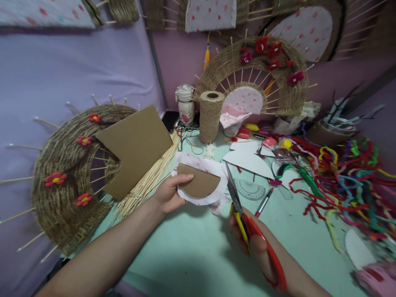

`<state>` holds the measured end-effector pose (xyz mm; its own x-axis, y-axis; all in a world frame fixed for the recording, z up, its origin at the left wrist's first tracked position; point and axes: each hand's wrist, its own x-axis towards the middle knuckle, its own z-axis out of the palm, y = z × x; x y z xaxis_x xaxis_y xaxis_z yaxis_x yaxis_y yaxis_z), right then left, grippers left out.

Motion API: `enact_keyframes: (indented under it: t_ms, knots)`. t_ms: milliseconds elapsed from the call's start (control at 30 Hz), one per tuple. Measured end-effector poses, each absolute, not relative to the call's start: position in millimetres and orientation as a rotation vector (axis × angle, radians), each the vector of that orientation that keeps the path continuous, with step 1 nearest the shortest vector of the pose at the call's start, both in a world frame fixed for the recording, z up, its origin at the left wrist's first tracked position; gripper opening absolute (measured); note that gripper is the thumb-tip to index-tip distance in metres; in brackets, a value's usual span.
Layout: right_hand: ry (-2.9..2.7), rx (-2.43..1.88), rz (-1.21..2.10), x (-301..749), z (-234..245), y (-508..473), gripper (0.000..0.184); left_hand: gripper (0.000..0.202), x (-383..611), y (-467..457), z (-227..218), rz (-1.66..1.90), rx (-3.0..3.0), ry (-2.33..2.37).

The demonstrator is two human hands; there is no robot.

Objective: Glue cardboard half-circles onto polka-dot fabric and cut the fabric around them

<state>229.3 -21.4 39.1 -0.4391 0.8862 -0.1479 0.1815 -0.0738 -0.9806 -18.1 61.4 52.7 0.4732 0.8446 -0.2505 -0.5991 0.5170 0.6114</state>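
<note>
My left hand point(169, 193) pinches a brown cardboard half-circle point(199, 182) together with a white, pink-dotted cloth point(206, 164) that lies under it and sticks out around its edge. My right hand point(258, 243) grips red-and-yellow-handled scissors point(247, 225), fingers through the loops. The blades point(232, 189) point up and away, with their tip right beside the cloth's right edge. Both hands hover above a pale green tabletop point(192, 247).
A woven half-round basket piece with red flowers point(66, 177) and a cut cardboard sheet point(136, 146) lean at left. Bamboo sticks point(148, 181), a twine spool point(210, 115), a jar point(185, 104), white paper shapes point(247, 159), a pen point(263, 202) and a pipe-cleaner heap point(343, 181) crowd the table.
</note>
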Motion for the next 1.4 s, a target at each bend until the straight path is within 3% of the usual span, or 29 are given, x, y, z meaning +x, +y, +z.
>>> enact_keyframes:
  t_ms: [667,1100,1233,1400]
  knots:
    - [-1.495,-1.349,1.68,227,47,-18,0.067,0.028,-20,64,56,0.947,0.498,0.617]
    - [-1.453,-1.472,1.643,230,44,-12,0.011,0.029,-34,70,71,1.029,0.503,0.787]
    - [-1.481,-1.506,1.656,232,50,-13,0.013,0.03,-39,72,74,1.019,0.564,0.791]
    - [-1.478,-1.545,1.641,234,56,-15,0.028,0.034,-43,71,74,0.953,0.584,0.784]
